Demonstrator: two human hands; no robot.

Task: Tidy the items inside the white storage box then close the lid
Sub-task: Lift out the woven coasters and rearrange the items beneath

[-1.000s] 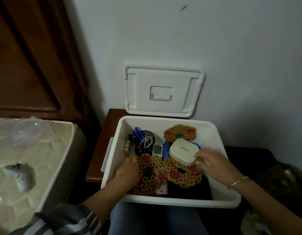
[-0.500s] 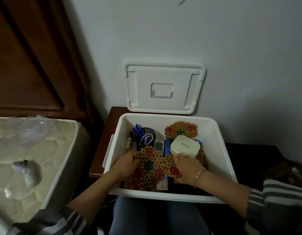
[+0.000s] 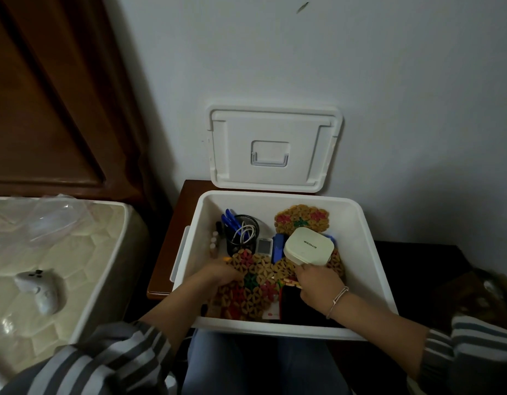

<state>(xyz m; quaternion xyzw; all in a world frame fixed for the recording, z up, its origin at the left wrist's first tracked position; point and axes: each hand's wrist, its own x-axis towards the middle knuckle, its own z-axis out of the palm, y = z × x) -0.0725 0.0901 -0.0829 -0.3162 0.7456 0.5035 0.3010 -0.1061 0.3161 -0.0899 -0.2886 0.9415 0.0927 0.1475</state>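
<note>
Box (image 3: 369,246): white smooth plastic, square with round corners, sitting on a brown wood stand (image 3: 172,240) by a pale wall.
Lid (image 3: 275,149): white, off the box, leaning up on the wall behind it.
Mats (image 3: 255,283): flat, woven from little petal shapes, tan with red and green; one is standing at the back (image 3: 302,219).
Case (image 3: 308,246): cream, smooth, rounded.
Cup (image 3: 242,233): black mesh, holding blue pens and a white cord.
Left hand (image 3: 218,276): fingers curling on the mat's edge.
Right hand (image 3: 318,283): gripping the case's near edge.
Bed (image 3: 84,252): quilted, a white game pad (image 3: 38,289) lying on it.
</note>
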